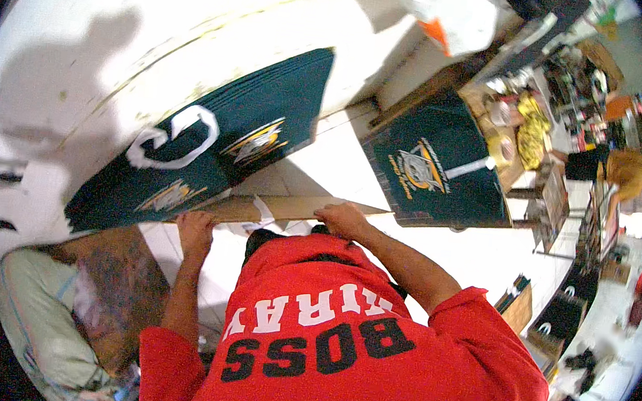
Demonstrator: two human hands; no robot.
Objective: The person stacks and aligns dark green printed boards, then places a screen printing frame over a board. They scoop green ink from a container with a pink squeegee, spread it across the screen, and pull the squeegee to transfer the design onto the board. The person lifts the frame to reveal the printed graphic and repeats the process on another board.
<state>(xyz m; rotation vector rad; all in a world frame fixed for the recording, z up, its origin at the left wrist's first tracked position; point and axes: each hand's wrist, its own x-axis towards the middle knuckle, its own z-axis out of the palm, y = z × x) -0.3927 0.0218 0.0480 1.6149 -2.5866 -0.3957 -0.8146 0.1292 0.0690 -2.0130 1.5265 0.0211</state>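
Note:
Between my two hands is a thin brown board (287,209), seen at a steep slant in front of my waist. At its left end, my left hand (195,233) has its fingers bent over the edge. Closer to the other end, my right hand (341,219) grips the same edge. Just beyond lie dark green printed panels (274,90), stacked in a leaning pile against the white wall, one bearing a white curved mark. Another dark green panel (436,166) with a printed emblem leans to the right. The board's far face is hidden.
At lower left sits a stuffed pale green sack (39,312) beside a brown board (124,289). A wooden stool (548,197) and yellow wrapped items (531,133) stand at right, near a person in dark clothing (587,162). A white bag (458,15) is at the top.

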